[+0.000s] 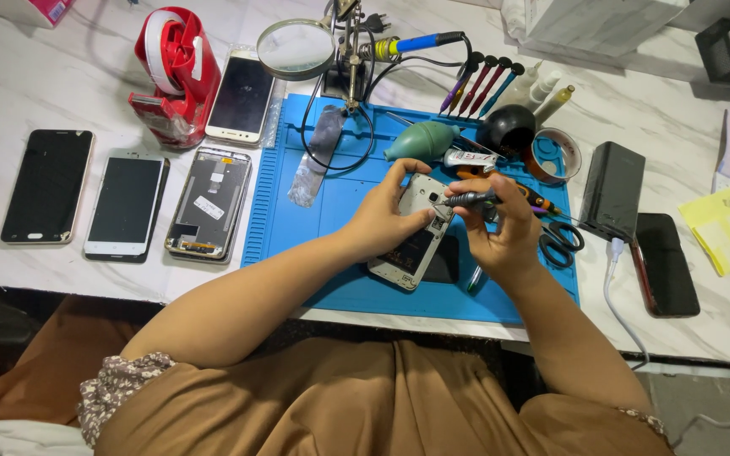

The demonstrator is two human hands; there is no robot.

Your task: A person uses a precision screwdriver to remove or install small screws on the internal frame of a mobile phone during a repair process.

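My left hand [384, 213] grips an opened white phone [413, 247] with its back cover off, tilted above the blue work mat [297, 221]. A dark battery bay shows in its lower half. My right hand [504, 230] pinches a slim dark screwdriver [469, 199] whose tip rests at the phone's upper right corner. Both forearms reach in from the bottom of the view.
Three phones [125, 205] and a bare phone frame lie left of the mat beside a red tape dispenser [169, 74]. A magnifier stand [297, 47], soldering iron, green air blower [420, 140], screwdrivers, tape roll, scissors [561, 239], power bank [612, 190], black phone [663, 262] and yellow notes surround it.
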